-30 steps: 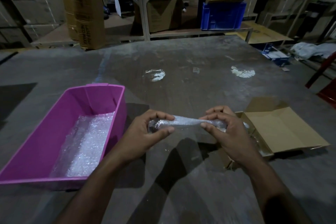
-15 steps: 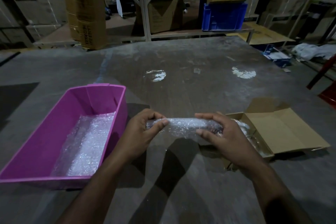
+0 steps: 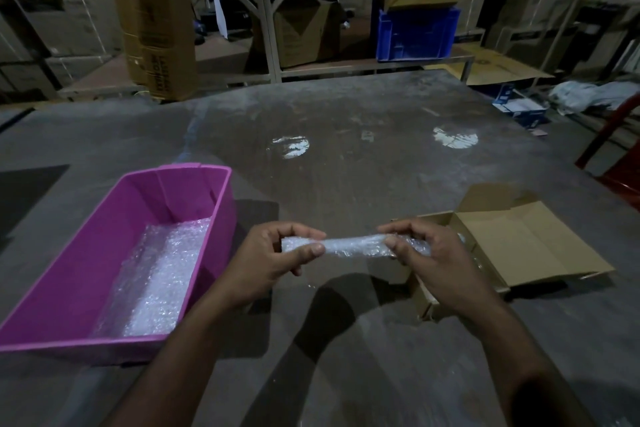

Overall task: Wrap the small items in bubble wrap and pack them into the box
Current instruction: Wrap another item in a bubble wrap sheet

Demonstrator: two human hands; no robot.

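Note:
A slim roll of bubble wrap [image 3: 353, 246] lies level between my two hands, above the grey table [image 3: 346, 163]. My left hand [image 3: 273, 260] pinches its left end between thumb and fingers. My right hand [image 3: 429, 256] grips the right end with curled fingers. What is inside the roll is hidden. An open cardboard box [image 3: 526, 246] lies on the table just right of my right hand, its flaps spread. A pink plastic bin [image 3: 114, 218] stands to the left, with bubble wrap sheets [image 3: 162, 274] on its bottom.
Behind the table stand metal shelves with cardboard cartons [image 3: 159, 17] and a blue crate [image 3: 415, 31]. A red chair [image 3: 616, 156] sits off the table's right edge. Two bright reflections [image 3: 289, 146] show on the far tabletop.
Both hands have re-gripped the roll, fingers closing on its ends again after loosening half a second ago. The roll looks tighter and stays at the same spot.

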